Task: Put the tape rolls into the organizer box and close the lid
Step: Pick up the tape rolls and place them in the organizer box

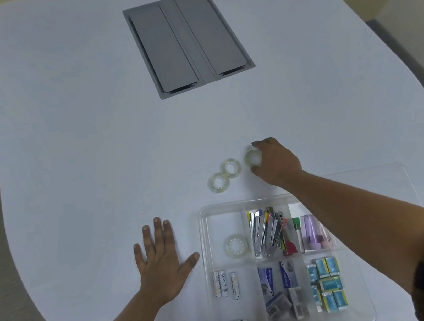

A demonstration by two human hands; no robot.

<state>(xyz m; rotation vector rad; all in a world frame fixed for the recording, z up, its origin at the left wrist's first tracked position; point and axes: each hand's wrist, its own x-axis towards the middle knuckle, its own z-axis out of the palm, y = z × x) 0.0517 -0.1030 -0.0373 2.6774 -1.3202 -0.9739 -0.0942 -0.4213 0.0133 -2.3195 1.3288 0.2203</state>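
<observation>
head view: the organizer box [207, 243] sits at 5 o'clock on the white table [76, 125], lid [389, 175] swung open at its 2 o'clock side. one tape roll [236, 245] already lies in the upper-left compartment. the right hand [274, 163] pinches a second roll [253, 158], tilted. two more rolls [230, 168] [218, 182] lie touching, at its 9 o'clock. the left hand [159, 259] rests flat, fingers spread, empty. judged roughly one quarter done; lid unclosed.
</observation>
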